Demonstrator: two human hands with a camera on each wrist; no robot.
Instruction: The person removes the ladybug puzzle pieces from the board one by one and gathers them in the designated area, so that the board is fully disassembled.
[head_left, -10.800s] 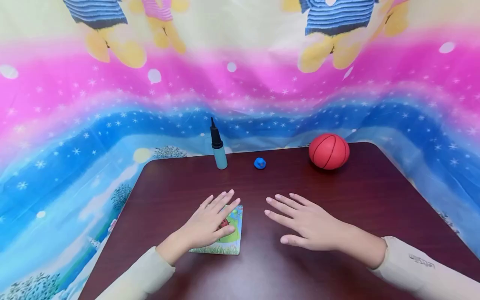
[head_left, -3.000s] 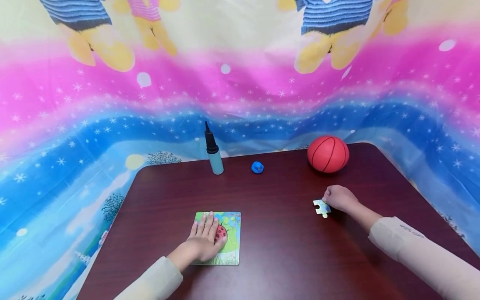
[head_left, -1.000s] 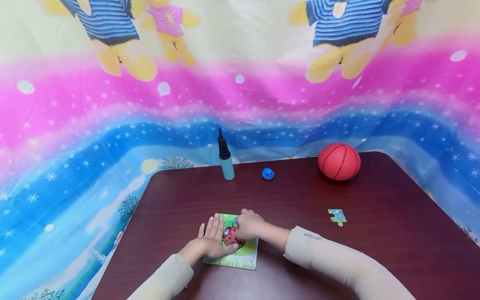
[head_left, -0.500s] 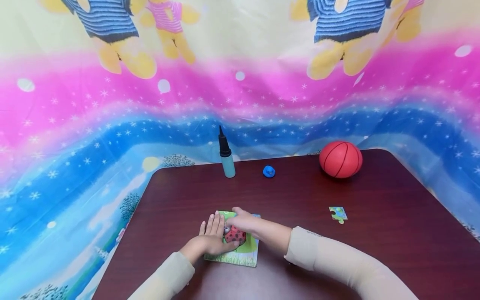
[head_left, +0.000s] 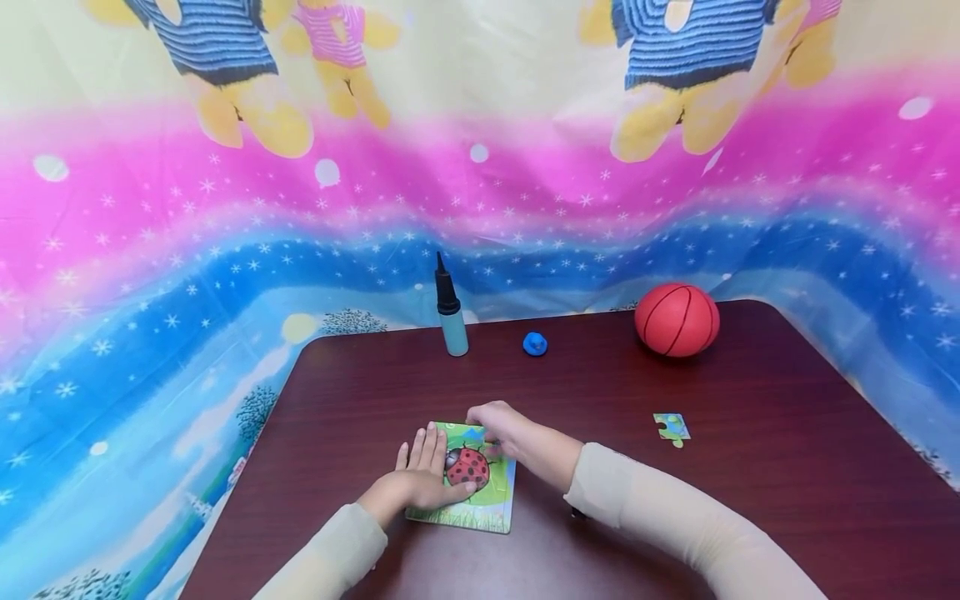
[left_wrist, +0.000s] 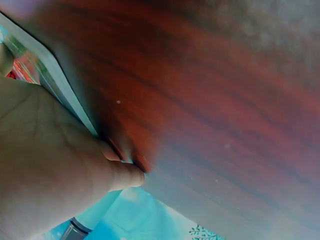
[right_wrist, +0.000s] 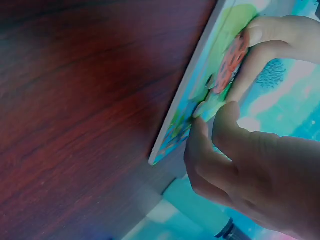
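Note:
My left hand [head_left: 417, 485] lies on the left side of a ladybug jigsaw puzzle [head_left: 465, 518]. Its fingers are straight, and the thumb rests over the ladybug's lower edge. Over the puzzle's upper right part is my right hand [head_left: 512, 433]. In the right wrist view, the curled fingers [right_wrist: 212, 170] of that hand reach the puzzle's surface [right_wrist: 239, 22]. I cannot tell whether they pinch a piece there. A loose green-and-blue puzzle piece [head_left: 673, 427] lies to the right on the table. The left wrist view shows my left palm [left_wrist: 55, 150] at the puzzle's edge.
Toward the back of the dark wooden table [head_left: 600, 517] stand a teal hand pump [head_left: 454, 332] with a black nozzle, a small blue lump [head_left: 535, 343] and a red ball [head_left: 677, 320] with basketball lines. A printed curtain [head_left: 540, 175] hangs behind.
My right hand has left the loose piece on the right and come over to the puzzle. In the last half second it shifted slightly right. My left hand stays on the puzzle.

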